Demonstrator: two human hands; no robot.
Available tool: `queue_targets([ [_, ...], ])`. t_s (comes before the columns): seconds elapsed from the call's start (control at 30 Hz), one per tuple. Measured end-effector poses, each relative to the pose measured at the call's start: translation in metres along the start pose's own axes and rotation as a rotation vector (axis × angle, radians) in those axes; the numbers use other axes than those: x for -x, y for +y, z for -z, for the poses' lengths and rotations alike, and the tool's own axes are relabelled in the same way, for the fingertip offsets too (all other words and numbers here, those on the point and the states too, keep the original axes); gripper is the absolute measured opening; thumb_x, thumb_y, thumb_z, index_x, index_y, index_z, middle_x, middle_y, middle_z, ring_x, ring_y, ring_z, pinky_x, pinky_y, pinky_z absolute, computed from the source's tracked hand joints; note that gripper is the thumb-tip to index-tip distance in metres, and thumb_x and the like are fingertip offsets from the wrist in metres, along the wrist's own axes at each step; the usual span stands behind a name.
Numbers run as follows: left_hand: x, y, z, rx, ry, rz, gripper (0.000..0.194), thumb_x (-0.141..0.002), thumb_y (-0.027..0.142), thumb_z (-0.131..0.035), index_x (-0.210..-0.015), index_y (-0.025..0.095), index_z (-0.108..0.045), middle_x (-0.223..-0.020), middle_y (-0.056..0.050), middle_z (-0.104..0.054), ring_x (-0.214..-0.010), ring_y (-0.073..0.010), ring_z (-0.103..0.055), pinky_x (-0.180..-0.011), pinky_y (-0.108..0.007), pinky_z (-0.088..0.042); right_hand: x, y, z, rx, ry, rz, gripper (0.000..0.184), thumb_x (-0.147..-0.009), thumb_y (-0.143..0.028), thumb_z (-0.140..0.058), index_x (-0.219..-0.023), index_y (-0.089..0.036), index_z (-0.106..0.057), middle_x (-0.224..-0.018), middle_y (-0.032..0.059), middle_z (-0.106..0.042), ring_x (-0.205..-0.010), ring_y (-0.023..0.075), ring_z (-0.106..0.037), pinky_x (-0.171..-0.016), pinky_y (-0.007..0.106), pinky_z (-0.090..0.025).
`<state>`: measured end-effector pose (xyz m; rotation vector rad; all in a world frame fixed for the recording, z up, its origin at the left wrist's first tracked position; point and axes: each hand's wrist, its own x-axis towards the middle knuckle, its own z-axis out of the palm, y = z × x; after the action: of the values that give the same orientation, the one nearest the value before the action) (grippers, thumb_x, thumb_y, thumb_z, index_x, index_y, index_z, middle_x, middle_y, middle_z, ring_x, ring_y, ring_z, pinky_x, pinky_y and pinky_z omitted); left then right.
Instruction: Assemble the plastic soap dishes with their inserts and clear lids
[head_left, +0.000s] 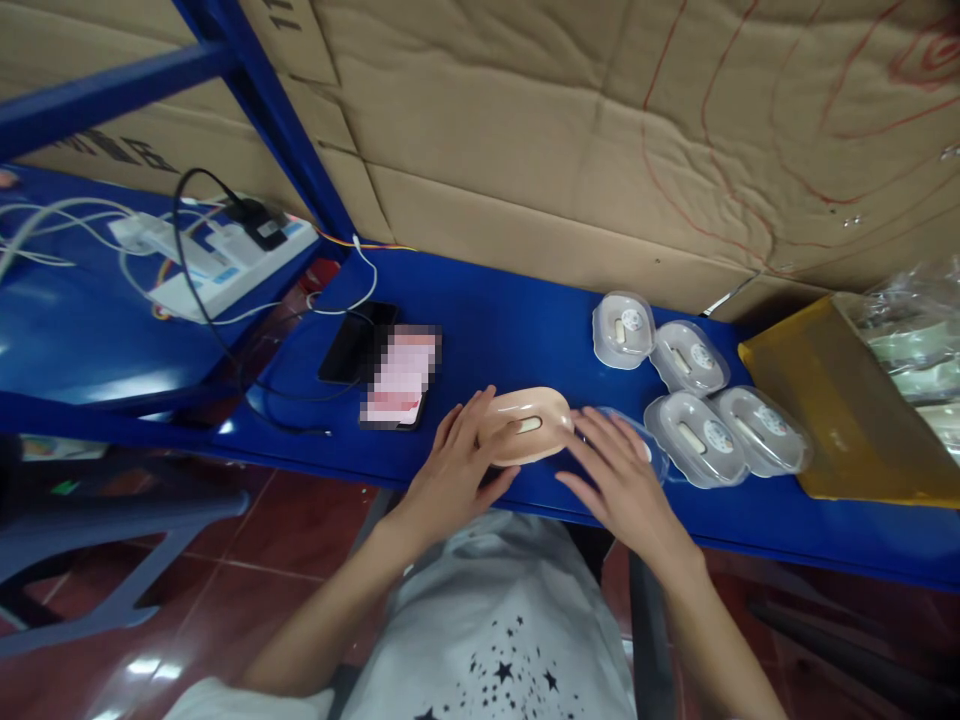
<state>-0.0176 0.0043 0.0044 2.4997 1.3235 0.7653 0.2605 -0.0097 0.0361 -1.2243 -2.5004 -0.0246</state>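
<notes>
A peach-coloured oval plastic dish (551,408) lies near the front edge of the blue table, with a small cream bar set in its middle. My left hand (454,465) grips its left end, fingers over the top and thumb at the near side. At the dish's right end, my right hand (619,480) has its fingers apart, the tips at or just beside the rim. Partly under that hand is a clear plastic cover (656,455) with a white spot on it, mostly hidden by my fingers.
Several clear-covered oval boxes (697,440) with round stickers stand to the right. Beyond them is a yellow-brown carton (840,400) of wrapped items. Two phones lie left, one lit (401,375), one dark (352,345). A power strip (240,265) with cables sits farther left; cardboard (525,200) walls the back.
</notes>
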Motion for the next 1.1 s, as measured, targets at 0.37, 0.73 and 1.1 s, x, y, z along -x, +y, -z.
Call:
queue_targets([
  [0.37, -0.001, -0.004, 0.013, 0.261, -0.034, 0.117, 0.064, -0.094, 0.020, -0.072, -0.150, 0.028, -0.043, -0.164, -0.014, -0.049, -0.151, -0.0325, -0.050, -0.125, -0.057, -0.042, 0.039, 0.024, 0.009, -0.217, 0.131, -0.387, 0.052, -0.107, -0.042, -0.063, -0.156, -0.030, -0.053, -0.151, 0.0124, -0.064, -0.142, 0.0341, -0.060, -0.116, 0.059, -0.051],
  [0.73, 0.003, -0.008, -0.001, 0.358, -0.097, 0.010, 0.090, -0.097, 0.035, -0.078, -0.168, 0.034, -0.024, -0.168, -0.014, -0.048, -0.154, -0.0317, -0.049, -0.123, -0.056, -0.047, 0.001, -0.014, 0.002, -0.194, -0.016, 0.039, 0.045, -0.109, -0.032, -0.061, -0.154, -0.031, -0.055, -0.157, 0.0063, -0.061, -0.153, 0.0277, -0.049, -0.128, 0.060, -0.038],
  [1.1, 0.004, -0.012, -0.001, 0.362, -0.122, 0.063, 0.086, -0.098, 0.038, -0.078, -0.168, 0.041, -0.029, -0.166, -0.010, -0.048, -0.153, -0.0324, -0.050, -0.123, -0.058, -0.048, 0.002, -0.015, -0.017, -0.151, 0.004, 0.057, 0.052, -0.110, -0.029, -0.058, -0.161, -0.031, -0.048, -0.161, 0.0083, -0.057, -0.160, 0.0287, -0.040, -0.130, 0.063, -0.038],
])
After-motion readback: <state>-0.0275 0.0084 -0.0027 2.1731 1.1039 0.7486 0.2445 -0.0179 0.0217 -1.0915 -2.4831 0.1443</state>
